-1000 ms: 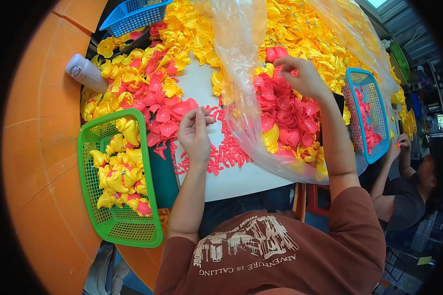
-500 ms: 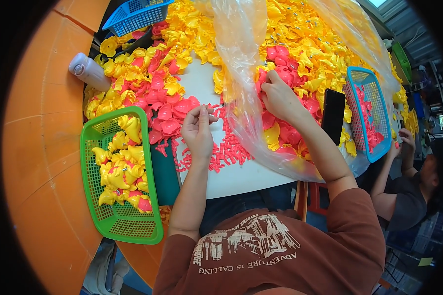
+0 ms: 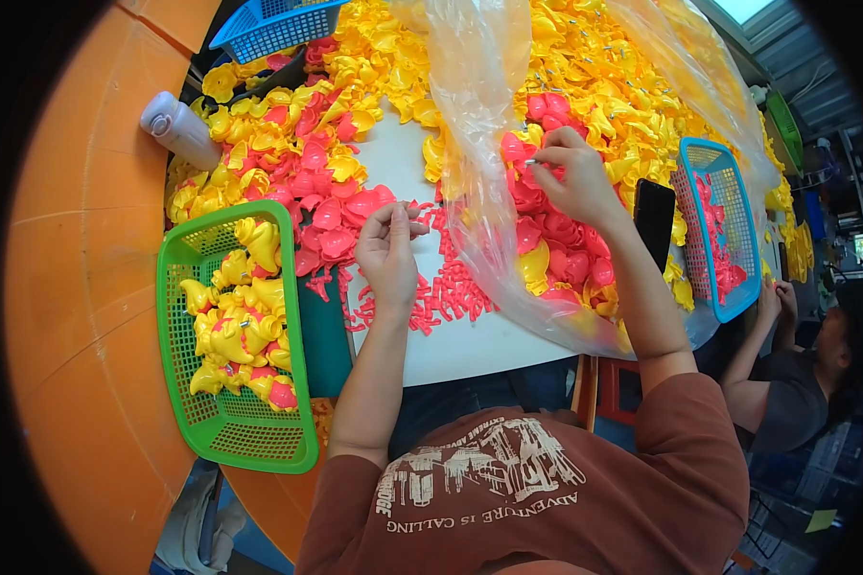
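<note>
A worker's two bare hands divide their attention across a clear plastic sheet (image 3: 484, 125) on a white tabletop (image 3: 470, 355). To the left of the sheet, the left hand (image 3: 390, 257) holds thumb and fingers drawn together above the small pink pieces (image 3: 458, 292); whether anything sits between the fingertips cannot be told. Those pieces lie loose and spread out along the sheet's near-left edge, an arrangement that probably makes single ones easy to pick out. To the right of the sheet's hanging fold, the right hand (image 3: 577, 184) curves its fingers over the pink cup-shaped pieces (image 3: 566, 244), a small silvery bit showing at its fingertips, though the grip is unclear. The sheet curves around that heap, apparently keeping it together. Yellow petal pieces (image 3: 604, 81) bank up beyond. Well left of the sheet, a green basket (image 3: 300, 335) contains yellow-and-pink pieces (image 3: 244, 331), its walls likely there to stop them rolling away. Right of the sheet, a black phone (image 3: 653, 225) lies near a blue basket (image 3: 714, 143) of pink bits, both seemingly placed clear of the working forearm.
</note>
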A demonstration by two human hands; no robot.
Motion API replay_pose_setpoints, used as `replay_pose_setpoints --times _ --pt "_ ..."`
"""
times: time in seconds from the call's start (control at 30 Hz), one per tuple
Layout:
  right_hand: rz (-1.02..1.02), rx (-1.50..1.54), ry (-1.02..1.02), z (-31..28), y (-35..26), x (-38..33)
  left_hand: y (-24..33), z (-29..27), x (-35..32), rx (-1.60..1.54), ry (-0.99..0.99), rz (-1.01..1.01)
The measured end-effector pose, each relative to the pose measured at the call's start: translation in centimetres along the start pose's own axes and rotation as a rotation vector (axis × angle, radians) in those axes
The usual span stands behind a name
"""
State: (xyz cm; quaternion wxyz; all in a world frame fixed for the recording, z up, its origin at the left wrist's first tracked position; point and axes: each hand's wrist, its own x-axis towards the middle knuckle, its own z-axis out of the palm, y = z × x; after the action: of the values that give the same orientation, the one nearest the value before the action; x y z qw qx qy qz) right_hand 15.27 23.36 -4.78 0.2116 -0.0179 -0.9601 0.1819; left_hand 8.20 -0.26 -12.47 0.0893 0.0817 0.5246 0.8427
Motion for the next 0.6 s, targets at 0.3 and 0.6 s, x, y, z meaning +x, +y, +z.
replay_pose_setpoints --times 0.3,0.6 --pt "0.086 0.383 -0.034 1.2 -7.7 -1.6 0.4 2.4 -2.4 0.208 -0.322 0.29" --pt "0.072 0.472 -0.003 6.2 -9.4 -2.3 0.7 -0.2 -0.6 0.109 -0.149 -0.011"
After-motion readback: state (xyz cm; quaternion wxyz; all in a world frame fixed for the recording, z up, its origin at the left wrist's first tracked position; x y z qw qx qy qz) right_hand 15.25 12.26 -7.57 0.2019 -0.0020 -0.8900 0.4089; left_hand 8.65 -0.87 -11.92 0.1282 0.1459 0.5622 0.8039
